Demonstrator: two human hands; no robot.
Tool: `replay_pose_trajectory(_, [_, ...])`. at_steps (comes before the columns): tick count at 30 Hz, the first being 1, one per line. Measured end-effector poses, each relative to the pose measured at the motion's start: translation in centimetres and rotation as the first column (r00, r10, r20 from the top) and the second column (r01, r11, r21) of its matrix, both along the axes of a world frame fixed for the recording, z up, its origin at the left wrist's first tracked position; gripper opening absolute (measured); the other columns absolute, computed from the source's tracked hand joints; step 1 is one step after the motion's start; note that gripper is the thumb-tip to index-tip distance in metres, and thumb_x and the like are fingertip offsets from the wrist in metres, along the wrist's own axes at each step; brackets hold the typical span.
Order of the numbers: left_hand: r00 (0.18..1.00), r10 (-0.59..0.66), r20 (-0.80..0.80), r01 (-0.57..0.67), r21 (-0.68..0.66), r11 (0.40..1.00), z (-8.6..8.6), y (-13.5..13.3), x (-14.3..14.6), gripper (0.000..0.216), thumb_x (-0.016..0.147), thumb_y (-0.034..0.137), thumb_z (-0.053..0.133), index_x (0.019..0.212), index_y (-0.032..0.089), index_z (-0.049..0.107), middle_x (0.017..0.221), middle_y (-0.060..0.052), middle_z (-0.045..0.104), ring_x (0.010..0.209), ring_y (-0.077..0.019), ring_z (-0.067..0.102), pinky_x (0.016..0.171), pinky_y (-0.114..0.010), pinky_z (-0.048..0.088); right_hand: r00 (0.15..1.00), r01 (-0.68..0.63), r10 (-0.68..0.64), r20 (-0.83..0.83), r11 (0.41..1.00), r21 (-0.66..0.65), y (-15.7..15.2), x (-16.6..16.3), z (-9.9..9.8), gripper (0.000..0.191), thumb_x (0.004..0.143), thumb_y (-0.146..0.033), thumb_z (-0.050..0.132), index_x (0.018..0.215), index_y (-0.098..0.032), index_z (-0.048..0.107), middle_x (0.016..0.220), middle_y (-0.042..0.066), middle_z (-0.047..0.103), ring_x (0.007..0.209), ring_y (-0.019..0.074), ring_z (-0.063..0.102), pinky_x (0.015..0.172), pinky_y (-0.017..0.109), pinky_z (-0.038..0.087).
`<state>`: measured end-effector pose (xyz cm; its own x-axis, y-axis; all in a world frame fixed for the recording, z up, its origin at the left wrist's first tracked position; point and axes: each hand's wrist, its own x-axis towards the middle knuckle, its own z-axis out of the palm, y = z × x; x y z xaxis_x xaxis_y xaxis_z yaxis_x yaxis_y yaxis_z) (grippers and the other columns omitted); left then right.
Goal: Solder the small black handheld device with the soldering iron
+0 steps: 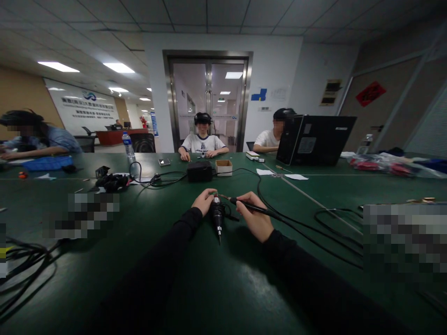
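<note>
My right hand (256, 217) is closed around the black handle of a soldering iron (253, 206), held like a pen, its cable trailing off to the right. The thin tip points left, close to the red-topped end of a black electric screwdriver (217, 211). That screwdriver lies on the green table with its metal bit towards me. At its far end is my left hand (204, 201), fingertips pinched together beside the red part. What those fingers grip is too small to make out. Dark cord loops lie just right of the screwdriver.
Beyond my hands stand a black box (199, 172) and a small open cardboard box (224, 168). Black cables (303, 228) cross the table (195, 288) on the right. A large black computer case (316, 139) stands at the back right. Several people sit around the table.
</note>
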<state>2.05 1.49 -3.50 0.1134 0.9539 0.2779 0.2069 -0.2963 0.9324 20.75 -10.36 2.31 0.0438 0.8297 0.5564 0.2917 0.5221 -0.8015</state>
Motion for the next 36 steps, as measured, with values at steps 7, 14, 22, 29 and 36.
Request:
replay_pose_trajectory(7, [0.998, -0.016, 0.068, 0.013, 0.042, 0.999, 0.61, -0.8, 0.12, 0.029, 0.081, 0.013, 0.049, 0.107, 0.017, 0.063, 0.081, -0.002, 0.067, 0.077, -0.016, 0.061, 0.083, -0.031, 0.046, 0.974, -0.026, 0.016, 0.225, 0.999, 0.042, -0.62, -0.22, 0.37, 0.014, 0.085, -0.033, 0.056, 0.088, -0.02, 0.059, 0.078, 0.001, 0.066, 0.068, 0.0154, 0.06, 0.063, 0.026, 0.046])
replay_pose_trajectory(14, [0.994, -0.025, 0.108, 0.02, 0.051, 0.998, -0.1, -0.3, 0.1, 0.026, 0.081, 0.014, 0.05, 0.104, 0.019, 0.061, 0.081, -0.002, 0.068, 0.078, -0.0163, 0.062, 0.084, -0.031, 0.046, 0.951, -0.01, -0.012, 0.309, 0.998, 0.068, -0.38, -0.1, 0.0, 0.013, 0.087, -0.033, 0.055, 0.092, -0.022, 0.06, 0.083, 0.001, 0.068, 0.072, 0.0159, 0.061, 0.067, 0.027, 0.046])
replay_pose_trajectory(22, [0.988, -0.026, 0.15, 0.022, 0.032, 0.999, -0.11, -0.41, 0.26, 0.025, 0.081, 0.01, 0.049, 0.102, 0.019, 0.06, 0.081, -0.002, 0.067, 0.079, -0.0159, 0.062, 0.083, -0.03, 0.046, 0.967, 0.007, -0.026, 0.255, 0.997, 0.078, -0.3, -0.15, -0.08, 0.015, 0.087, -0.035, 0.054, 0.09, -0.021, 0.059, 0.08, 0.001, 0.068, 0.068, 0.0156, 0.061, 0.063, 0.026, 0.046])
replay_pose_trajectory(29, [0.989, -0.003, 0.15, -0.002, 0.031, 1.0, 0.61, -1.01, 0.21, 0.026, 0.079, 0.009, 0.051, 0.102, 0.02, 0.06, 0.079, 0.0, 0.066, 0.078, -0.0158, 0.063, 0.085, -0.031, 0.047, 0.969, -0.012, -0.004, 0.245, 0.998, 0.066, -0.4, -0.27, -0.02, 0.017, 0.088, -0.036, 0.053, 0.092, -0.021, 0.058, 0.084, 0.002, 0.068, 0.074, 0.0167, 0.063, 0.067, 0.027, 0.048])
replay_pose_trajectory(36, [0.989, -0.027, 0.144, 0.02, 0.049, 0.999, 0.29, -0.8, 0.19, 0.026, 0.08, 0.011, 0.05, 0.103, 0.02, 0.059, 0.084, -0.001, 0.066, 0.082, -0.0163, 0.063, 0.089, -0.033, 0.046, 0.954, -0.005, -0.015, 0.301, 0.998, 0.065, -0.37, -0.2, -0.09, 0.016, 0.089, -0.036, 0.053, 0.093, -0.022, 0.057, 0.085, 0.001, 0.067, 0.075, 0.0166, 0.062, 0.07, 0.028, 0.047])
